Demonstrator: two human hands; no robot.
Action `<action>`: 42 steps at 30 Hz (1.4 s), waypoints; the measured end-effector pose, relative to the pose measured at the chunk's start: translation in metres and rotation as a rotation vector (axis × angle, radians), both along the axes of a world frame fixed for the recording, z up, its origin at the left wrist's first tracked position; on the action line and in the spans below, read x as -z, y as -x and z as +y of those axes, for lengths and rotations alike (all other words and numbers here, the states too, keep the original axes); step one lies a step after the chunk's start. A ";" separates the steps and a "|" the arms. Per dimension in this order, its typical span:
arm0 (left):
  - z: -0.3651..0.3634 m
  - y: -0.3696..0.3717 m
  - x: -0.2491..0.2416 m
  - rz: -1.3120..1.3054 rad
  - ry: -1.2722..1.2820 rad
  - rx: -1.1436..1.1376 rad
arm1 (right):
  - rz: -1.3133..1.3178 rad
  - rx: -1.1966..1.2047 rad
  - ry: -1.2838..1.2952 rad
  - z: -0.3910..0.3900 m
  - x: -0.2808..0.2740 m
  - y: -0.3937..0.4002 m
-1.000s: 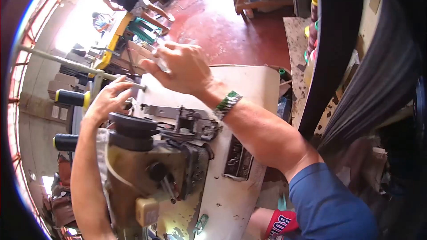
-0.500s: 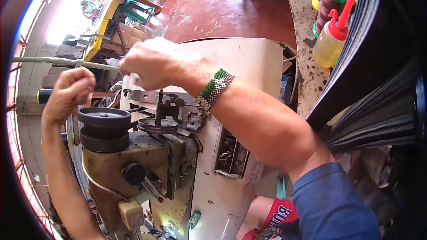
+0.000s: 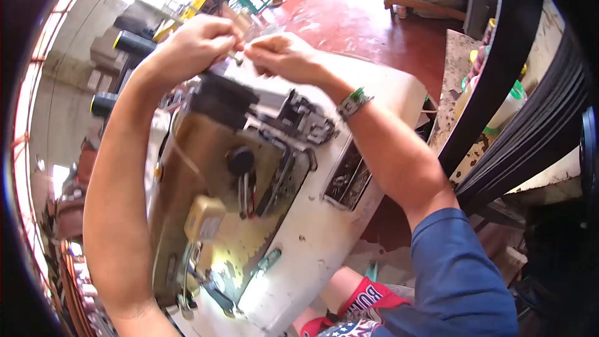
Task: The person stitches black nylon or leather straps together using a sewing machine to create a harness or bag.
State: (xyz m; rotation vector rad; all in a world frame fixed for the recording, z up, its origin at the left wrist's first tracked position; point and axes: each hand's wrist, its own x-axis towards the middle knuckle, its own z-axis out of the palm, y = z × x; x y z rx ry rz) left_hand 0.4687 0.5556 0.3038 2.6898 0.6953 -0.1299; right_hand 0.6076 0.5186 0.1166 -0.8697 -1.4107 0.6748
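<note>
Both our hands meet fingertip to fingertip above the machine's wheel end. Left hand (image 3: 198,50): fingers curled in; right hand (image 3: 284,59): fingers bunched, pinch-like. Can't tell if either grips anything; too small to see between the tips. Clock centred on the hands: black wheel (image 3: 224,97) just below at 6, blurred; sewing machine (image 3: 218,143) body runs on from there toward 6–7. Metal mechanism (image 3: 302,118) at 4–5, on the white tabletop (image 3: 390,84). Black thread cone (image 3: 134,43) at 9, second one at 8. Green snips (image 3: 268,260) at 6, farther out, lying flat.
</note>
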 end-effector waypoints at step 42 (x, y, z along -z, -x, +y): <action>-0.507 0.431 -0.015 -0.747 -0.481 -0.643 | -0.427 0.074 0.279 0.036 -0.129 0.031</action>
